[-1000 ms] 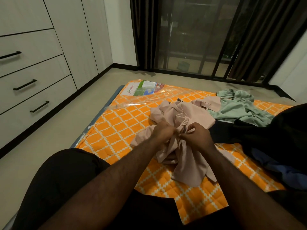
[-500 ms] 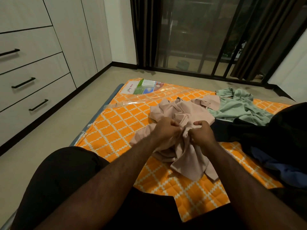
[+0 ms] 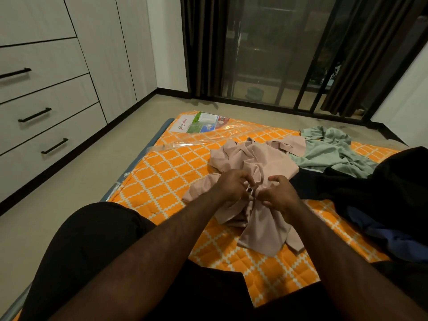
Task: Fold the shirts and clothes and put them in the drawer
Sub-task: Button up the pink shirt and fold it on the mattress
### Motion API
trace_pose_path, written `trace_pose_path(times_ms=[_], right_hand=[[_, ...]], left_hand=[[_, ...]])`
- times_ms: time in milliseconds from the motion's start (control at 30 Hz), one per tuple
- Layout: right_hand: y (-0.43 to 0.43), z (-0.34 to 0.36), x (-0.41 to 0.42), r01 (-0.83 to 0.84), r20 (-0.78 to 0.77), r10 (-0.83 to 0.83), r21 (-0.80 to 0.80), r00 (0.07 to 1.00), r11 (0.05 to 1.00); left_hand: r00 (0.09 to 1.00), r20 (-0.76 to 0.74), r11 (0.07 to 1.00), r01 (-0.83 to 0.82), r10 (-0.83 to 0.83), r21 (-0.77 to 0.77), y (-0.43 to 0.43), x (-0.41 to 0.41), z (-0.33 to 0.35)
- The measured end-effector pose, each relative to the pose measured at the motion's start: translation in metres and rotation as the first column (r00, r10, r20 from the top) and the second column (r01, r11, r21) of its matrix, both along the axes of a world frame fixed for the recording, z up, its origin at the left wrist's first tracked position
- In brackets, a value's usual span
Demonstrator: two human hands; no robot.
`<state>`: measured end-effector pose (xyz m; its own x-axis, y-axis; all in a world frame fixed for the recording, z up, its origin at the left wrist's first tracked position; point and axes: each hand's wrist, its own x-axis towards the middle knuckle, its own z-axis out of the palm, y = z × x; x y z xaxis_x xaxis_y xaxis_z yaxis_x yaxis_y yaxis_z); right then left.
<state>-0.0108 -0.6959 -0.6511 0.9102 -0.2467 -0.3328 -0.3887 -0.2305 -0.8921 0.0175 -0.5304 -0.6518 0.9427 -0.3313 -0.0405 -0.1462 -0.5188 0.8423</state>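
Left hand (image 3: 231,186) and right hand (image 3: 279,193) pinching crumpled pink shirt (image 3: 259,163) mid-mattress (image 3: 166,167), bare quilt leftward to edge

Both bare forearms reach forward and converge. The left hand (image 3: 231,186) and right hand (image 3: 279,193) sit close together, knuckles up, fingers (image 3: 243,179) curled inward, each pinching fabric of the pink shirt (image 3: 261,158) between them.
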Motion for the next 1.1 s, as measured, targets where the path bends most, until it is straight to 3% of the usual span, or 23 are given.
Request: trace_pose_path(times_ms=[67, 133, 500, 733, 900, 1100], right_hand=[[0.001, -0.001, -0.004, -0.054, -0.016, 0.053, -0.105, 0.998, 0.993], [0.003, 0.0, -0.007, -0.061, -0.036, 0.058, -0.09, 0.998, 0.994], [0.003, -0.004, -0.009, 0.003, 0.148, 0.029, -0.21, 0.989, 0.978], [0.002, -0.009, -0.007, 0.016, 0.214, 0.054, -0.312, 0.975, 0.95], [0.005, -0.013, -0.005, 0.017, 0.23, 0.067, -0.344, 0.971, 0.939], [0.005, -0.013, -0.003, 0.033, 0.256, 0.065, -0.363, 0.964, 0.931]], left_hand=[[0.998, -0.056, 0.998, 0.0, -0.003, -0.057, 0.0, -0.001, 0.0], [0.998, -0.068, 0.998, 0.004, -0.008, -0.056, 0.0, -0.002, 0.0], [0.998, 0.058, 0.988, 0.028, -0.037, 0.151, -0.006, 0.003, -0.008], [0.998, 0.019, 0.998, -0.063, 0.063, 0.012, -0.007, 0.003, -0.009], [0.999, -0.033, 0.995, -0.046, 0.043, -0.083, -0.008, 0.0, -0.007], [0.998, -0.014, 0.993, -0.068, 0.067, -0.099, -0.007, 0.001, -0.01]])
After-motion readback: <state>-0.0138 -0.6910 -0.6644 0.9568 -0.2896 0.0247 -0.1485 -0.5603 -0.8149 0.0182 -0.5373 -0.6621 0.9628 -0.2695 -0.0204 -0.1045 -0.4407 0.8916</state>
